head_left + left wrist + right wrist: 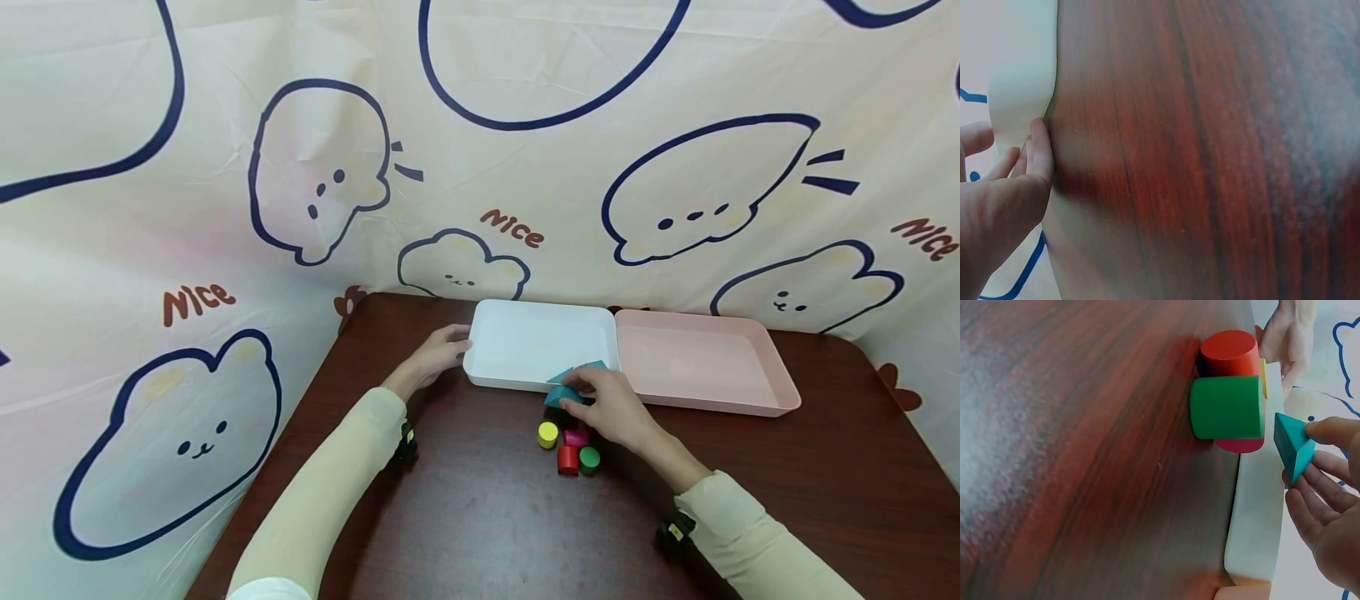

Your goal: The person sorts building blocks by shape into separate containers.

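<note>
My right hand [611, 404] pinches a teal triangular prism block [1294, 447] between thumb and fingers, raised over the near edge of the white tray [536, 333]. Inside that tray's near right part, teal pieces [561, 375] show, partly covered by the hand. My left hand [435, 354] rests its fairly straight fingers against the tray's left wall. On the table just below the right hand stand a yellow cylinder [547, 434], a red cylinder [567, 460], a green cylinder [589, 460] and a magenta block [576, 437], close together.
A pink tray [705, 362] adjoins the white one on its right. Both lie toward the back of the dark wooden table [480, 533]. A cream cloth printed with cartoon outlines [570, 183] hangs behind and at the sides.
</note>
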`<state>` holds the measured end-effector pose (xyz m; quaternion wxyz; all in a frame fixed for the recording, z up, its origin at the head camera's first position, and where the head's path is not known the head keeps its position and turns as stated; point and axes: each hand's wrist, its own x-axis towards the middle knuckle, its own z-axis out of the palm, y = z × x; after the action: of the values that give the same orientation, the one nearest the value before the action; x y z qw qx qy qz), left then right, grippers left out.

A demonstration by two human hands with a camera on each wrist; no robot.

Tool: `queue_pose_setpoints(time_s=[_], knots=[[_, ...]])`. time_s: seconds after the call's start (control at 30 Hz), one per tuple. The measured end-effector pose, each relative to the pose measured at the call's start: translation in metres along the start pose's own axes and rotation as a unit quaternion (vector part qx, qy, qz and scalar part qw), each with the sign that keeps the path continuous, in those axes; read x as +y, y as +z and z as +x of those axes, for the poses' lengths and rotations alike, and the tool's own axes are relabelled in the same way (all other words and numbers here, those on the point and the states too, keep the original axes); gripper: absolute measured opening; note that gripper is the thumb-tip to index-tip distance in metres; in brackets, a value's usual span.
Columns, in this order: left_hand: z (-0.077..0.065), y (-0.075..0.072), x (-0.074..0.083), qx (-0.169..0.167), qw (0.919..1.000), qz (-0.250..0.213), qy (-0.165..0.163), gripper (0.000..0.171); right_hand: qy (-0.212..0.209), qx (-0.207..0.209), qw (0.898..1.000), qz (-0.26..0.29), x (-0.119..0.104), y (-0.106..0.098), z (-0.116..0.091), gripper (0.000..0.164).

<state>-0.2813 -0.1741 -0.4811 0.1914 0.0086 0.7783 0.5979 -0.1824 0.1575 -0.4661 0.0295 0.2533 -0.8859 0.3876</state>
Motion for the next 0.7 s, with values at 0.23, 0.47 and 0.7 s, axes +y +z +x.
queue_pose_setpoints(time_s=[0.23, 0.47, 0.7], knots=[[-0.0006, 0.0004, 0.0007, 0.001, 1.0, -0.001, 0.0, 0.051, 0.009, 0.0, 1.0, -0.001, -0.0024, -0.0039, 0.0031, 0.028], [-0.0009, 0.0005, 0.0009, -0.001, 1.0, -0.002, 0.001, 0.051, 0.016, 0.006, 1.0, -0.007, -0.0032, -0.006, 0.0053, 0.03], [-0.0006, 0.0006, 0.0011, 0.0, 1.0, 0.0, 0.0, 0.051, 0.018, 0.008, 1.0, -0.008, -0.0018, -0.0083, 0.0065, 0.031]])
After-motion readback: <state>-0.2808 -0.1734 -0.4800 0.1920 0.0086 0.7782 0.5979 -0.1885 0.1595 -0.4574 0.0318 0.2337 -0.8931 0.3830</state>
